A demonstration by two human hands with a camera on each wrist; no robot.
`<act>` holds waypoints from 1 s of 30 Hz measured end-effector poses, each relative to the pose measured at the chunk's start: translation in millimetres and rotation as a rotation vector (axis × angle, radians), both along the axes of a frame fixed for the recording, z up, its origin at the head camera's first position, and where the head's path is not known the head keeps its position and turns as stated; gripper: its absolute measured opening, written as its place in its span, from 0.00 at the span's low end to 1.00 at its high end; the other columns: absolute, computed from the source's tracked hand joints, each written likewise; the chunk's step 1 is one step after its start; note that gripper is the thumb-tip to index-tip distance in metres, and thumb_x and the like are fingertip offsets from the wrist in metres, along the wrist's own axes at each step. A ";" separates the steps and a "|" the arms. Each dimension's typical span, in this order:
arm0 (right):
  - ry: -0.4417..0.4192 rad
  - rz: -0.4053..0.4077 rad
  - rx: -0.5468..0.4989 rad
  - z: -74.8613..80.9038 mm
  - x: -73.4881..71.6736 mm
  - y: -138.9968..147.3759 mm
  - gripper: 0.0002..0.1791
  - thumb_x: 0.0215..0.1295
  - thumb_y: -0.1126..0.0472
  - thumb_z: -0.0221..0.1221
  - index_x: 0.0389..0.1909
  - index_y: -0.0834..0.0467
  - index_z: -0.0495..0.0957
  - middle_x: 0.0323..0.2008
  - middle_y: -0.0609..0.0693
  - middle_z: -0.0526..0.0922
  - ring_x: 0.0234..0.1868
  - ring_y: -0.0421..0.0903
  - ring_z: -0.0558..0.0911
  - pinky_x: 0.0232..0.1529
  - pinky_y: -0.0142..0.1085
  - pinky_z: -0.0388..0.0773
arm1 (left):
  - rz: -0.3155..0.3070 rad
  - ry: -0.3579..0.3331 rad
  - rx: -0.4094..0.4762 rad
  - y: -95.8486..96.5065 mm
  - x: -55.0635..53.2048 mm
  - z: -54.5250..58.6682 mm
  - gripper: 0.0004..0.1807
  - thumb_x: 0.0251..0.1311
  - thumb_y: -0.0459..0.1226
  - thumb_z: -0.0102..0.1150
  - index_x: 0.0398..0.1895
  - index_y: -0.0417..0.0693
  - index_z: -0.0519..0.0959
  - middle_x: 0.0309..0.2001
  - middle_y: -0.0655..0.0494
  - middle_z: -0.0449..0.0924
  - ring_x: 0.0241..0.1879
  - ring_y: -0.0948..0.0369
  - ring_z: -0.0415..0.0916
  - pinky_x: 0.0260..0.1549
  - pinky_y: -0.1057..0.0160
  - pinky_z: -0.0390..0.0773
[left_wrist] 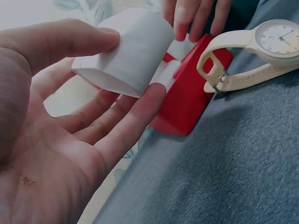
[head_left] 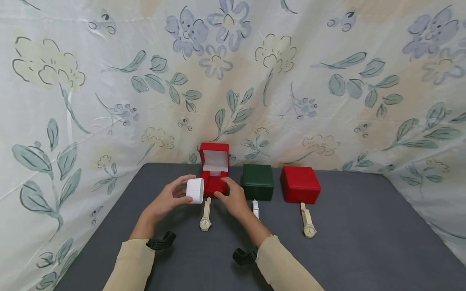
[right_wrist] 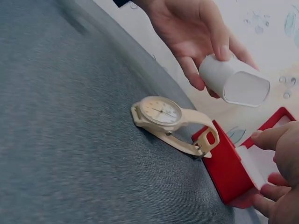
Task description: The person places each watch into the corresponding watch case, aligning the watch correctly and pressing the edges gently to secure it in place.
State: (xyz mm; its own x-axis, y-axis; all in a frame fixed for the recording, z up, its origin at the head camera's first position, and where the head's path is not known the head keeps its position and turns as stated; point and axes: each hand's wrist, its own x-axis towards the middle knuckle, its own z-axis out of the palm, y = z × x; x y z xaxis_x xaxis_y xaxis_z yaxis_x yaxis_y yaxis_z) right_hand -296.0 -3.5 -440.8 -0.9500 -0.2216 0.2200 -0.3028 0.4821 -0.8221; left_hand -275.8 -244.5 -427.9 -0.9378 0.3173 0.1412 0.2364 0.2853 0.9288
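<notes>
My left hand (head_left: 167, 200) pinches a white hollow watch cushion (head_left: 195, 190) between thumb and fingers, holding it above the table beside an open red watch box (head_left: 214, 146). One open end of the cushion (right_wrist: 246, 89) shows in the right wrist view. At the box's right front, my right hand (head_left: 234, 199) has its thumb and fingers spread; whether they touch the box is hard to tell. The box has a white-lined lid standing up. Just in front of it lies a cream wristwatch (head_left: 205, 223) with its strap buckled into a loop (right_wrist: 201, 135).
A closed green box (head_left: 257, 182) and a closed red box (head_left: 300, 184) stand to the right along the table's back edge. A white watch (head_left: 255, 208), partly behind my right forearm, and another cream watch (head_left: 308, 226) lie before them. Floral cloth (head_left: 233, 89) hangs behind the grey table (head_left: 364, 242).
</notes>
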 end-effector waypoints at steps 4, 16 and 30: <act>0.004 0.044 0.019 2.2 10.1 -0.6 0.30 0.62 0.57 0.64 0.64 0.58 0.70 0.63 0.56 0.75 0.61 0.54 0.75 0.58 0.48 0.77 | 0.003 0.004 -0.007 -4.9 0.6 -0.2 0.37 0.57 0.37 0.65 0.70 0.53 0.62 0.69 0.48 0.62 0.65 0.45 0.60 0.59 0.51 0.72; -0.005 0.225 0.212 -2.0 23.3 -2.0 0.35 0.52 0.46 0.70 0.62 0.52 0.73 0.57 0.50 0.78 0.55 0.48 0.76 0.53 0.42 0.80 | -0.010 -0.049 -0.002 -8.4 2.3 -2.5 0.36 0.57 0.37 0.64 0.70 0.52 0.62 0.68 0.44 0.62 0.59 0.43 0.67 0.49 0.56 0.80; 0.124 0.293 0.632 -14.5 27.3 -4.9 0.52 0.40 0.33 0.71 0.70 0.43 0.64 0.63 0.48 0.73 0.58 0.46 0.69 0.58 0.45 0.71 | -0.049 -0.076 0.008 -0.9 4.8 -3.0 0.37 0.58 0.37 0.64 0.71 0.51 0.61 0.67 0.41 0.62 0.55 0.45 0.70 0.45 0.55 0.82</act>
State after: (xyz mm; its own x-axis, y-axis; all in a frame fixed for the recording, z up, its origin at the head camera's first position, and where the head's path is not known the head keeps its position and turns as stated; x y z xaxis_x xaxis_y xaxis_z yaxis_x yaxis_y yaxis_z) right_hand -268.7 -8.3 -455.4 -0.8081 -0.5852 0.0673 -0.5663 0.7401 -0.3627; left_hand -271.0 -245.5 -430.9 -0.9294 0.3618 0.0732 0.1787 0.2676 0.9468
